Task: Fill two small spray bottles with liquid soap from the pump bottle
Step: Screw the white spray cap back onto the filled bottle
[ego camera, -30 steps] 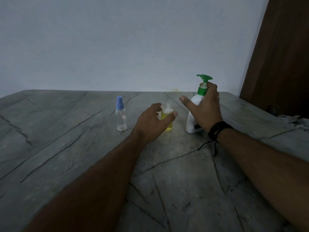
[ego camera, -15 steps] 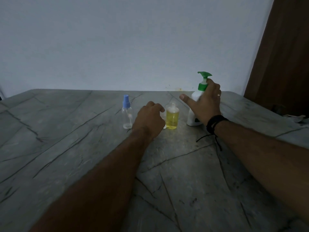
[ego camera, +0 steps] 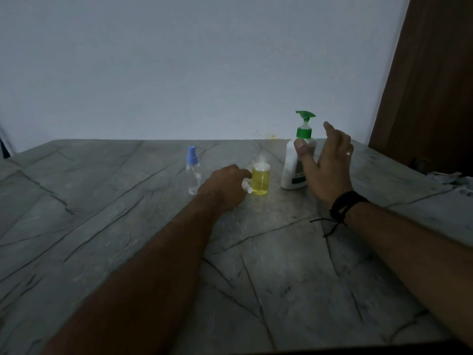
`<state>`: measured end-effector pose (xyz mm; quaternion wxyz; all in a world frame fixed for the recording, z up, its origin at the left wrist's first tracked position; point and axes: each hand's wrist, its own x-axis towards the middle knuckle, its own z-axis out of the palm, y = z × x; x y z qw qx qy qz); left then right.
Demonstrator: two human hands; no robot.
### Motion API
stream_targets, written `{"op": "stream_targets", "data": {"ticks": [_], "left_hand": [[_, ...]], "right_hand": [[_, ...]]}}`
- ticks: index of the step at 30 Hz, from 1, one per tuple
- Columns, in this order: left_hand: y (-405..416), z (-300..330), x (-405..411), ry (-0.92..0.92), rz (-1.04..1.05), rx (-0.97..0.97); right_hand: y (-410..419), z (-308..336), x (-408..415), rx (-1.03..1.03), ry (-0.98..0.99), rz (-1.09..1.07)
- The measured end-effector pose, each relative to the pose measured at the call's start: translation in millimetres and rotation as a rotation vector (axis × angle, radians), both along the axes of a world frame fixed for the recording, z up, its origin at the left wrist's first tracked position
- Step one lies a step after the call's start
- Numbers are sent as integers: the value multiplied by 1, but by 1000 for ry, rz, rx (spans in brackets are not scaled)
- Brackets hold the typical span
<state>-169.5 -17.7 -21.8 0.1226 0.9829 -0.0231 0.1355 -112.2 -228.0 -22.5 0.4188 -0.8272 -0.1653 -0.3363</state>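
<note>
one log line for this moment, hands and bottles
left hand: holds white spray cap | right hand: open by pump bottle | yellow bottle: filled, uncapped | blue-capped bottle: empty

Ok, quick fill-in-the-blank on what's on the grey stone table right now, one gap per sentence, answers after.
1. The small clear bottle with no cap holds ____ liquid.
2. The small clear spray bottle left of it has a ____ spray cap.
3. The white pump bottle has a ____ pump head.
4. The left hand holds a small white cap; the right hand, fingers spread, is beside the ____ bottle.

Answers: yellow; blue; green; pump
</note>
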Motion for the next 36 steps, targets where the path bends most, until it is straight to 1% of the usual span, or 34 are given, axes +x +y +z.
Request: {"op": "stream_targets", "data": {"ticks": [2,4,9,12,15,17,19,24,27,31,36], "left_hand": [[1,1,0,22,-13,34],[1,2,-1,41,-11,56],[1,2,-1,15,17,106],[2,-1,-1,13,24,111],[1,-1,1,-35,32,63],[1,0,3,-103,35,-7],[1,-1,4,-201,36,-118],[-7,4,3,-463,9,-496],[-13,13,0,-580,-39,-700],[-14,23,0,-662,-26,-902],[-13,36,-4,-729,-10,-1028]], "right_hand": [[-3,2,-14,-111,-90,1],[-2,3,-27,-175,-114,66],[15,0,-47,-257,47,233],[26,2,-47,-306,141,266],[37,6,-43,-292,214,267],[43,8,-40,-273,264,267],[50,8,-37,-267,299,263],[64,-3,-30,-272,345,259],[66,-12,-27,-227,348,266],[65,-16,-25,-148,353,275],[64,-18,-25,-145,356,282]]}}
